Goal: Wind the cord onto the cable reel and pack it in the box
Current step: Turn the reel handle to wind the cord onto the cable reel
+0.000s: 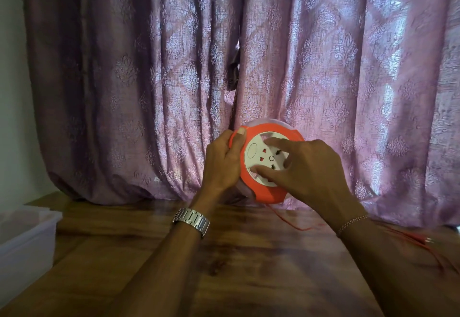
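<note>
The left hand [222, 161] grips the orange rim of the reel [267, 164] and holds it up above the table [224, 267], in front of the curtain [249, 55]. The right hand [308, 167] presses a finger and thumb on the white middle part. The red cord [293, 224] hangs down onto the table, and the box [27, 237] sits far left.

Orange cable reel [267, 167] upright, cord [293, 225] trailing
</note>
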